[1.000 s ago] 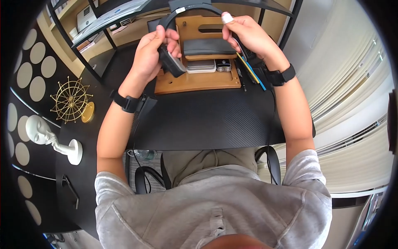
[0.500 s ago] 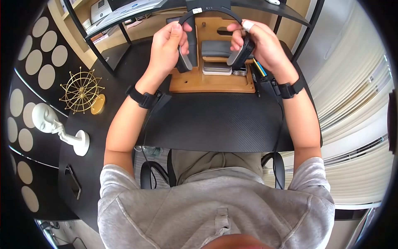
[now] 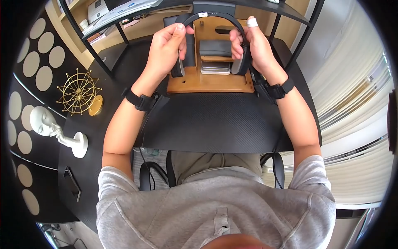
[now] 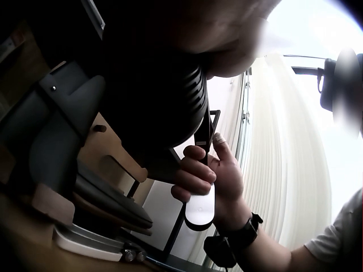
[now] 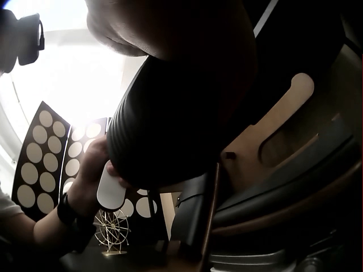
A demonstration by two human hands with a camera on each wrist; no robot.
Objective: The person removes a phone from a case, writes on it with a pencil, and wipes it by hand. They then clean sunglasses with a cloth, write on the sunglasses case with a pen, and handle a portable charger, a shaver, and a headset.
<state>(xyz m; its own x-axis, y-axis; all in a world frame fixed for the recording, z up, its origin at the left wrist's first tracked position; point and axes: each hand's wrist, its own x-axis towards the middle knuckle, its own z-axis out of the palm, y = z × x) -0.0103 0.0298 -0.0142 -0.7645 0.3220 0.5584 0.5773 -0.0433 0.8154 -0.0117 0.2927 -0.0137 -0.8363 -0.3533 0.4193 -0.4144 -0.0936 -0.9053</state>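
Both hands hold a black arched band [image 3: 213,15] with a thick pad at each end, raised over a wooden organizer [image 3: 209,85]. At the band's left side the left hand [image 3: 166,47] pinches it between thumb and fingers. On the opposite side, the right hand [image 3: 260,52] has its fingers curled round the band near the pad, thumb pointing up with a white wrap on its tip. The left wrist view shows the right hand [image 4: 212,175] and a pale oval pad face [image 4: 199,211]; the right wrist view shows the left hand [image 5: 91,175] beside the other pad face [image 5: 111,190].
A dark case [image 3: 215,48] and stacked silver items [image 3: 215,68] sit in the organizer. To the left stand a gold wheel ornament [image 3: 78,90] and a white head sculpture [image 3: 43,120], with a phone [image 3: 72,184] nearer. A black shelf [image 3: 286,12] spans the back.
Over the last second the tilted band has become more level and both its pads now hang down. The right thumb has lifted off the band since half a second ago.
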